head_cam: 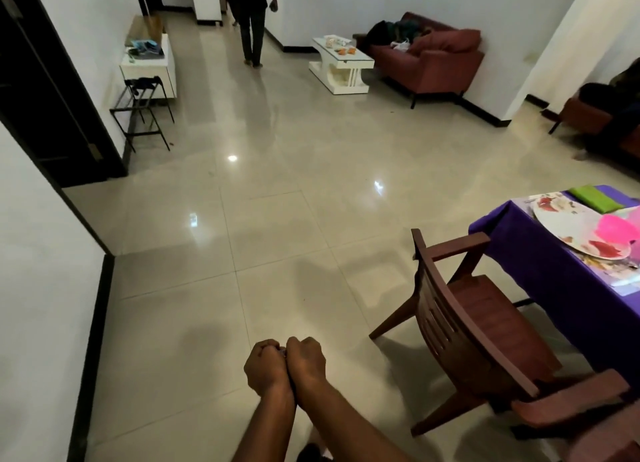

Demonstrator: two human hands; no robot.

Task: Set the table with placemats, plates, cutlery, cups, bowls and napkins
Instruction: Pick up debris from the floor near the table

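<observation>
1. At the bottom centre of the frame the left hand [265, 366] and the right hand [306, 361] are pressed together over the tiled floor [242, 184], knuckles touching, fingers of both curled inward. Something small shows in the gap between them, too tiny to tell what it is or which hand holds it.
2. At the right edge stands the table [540, 271], draped in a purple cloth.
3. On it lies a patterned placemat [623, 276], with a white plate [568, 224] bearing red markings on top.
4. A pink bowl [618, 231] sits on the plate's right part.
5. A folded green napkin [595, 200] lies at the far end of the table, just beyond the plate.
6. A dark wooden chair [478, 326] stands at the lower right, its seat facing the table.
7. At the upper right a red-brown sofa [429, 63] stands against the wall, a white coffee table [341, 63] just left of it.
8. At the top centre a person [252, 18] in dark clothes stands on the floor, well apart from the hands.
9. At the upper left are a white cabinet [152, 63] and a black metal rack [142, 111].
</observation>
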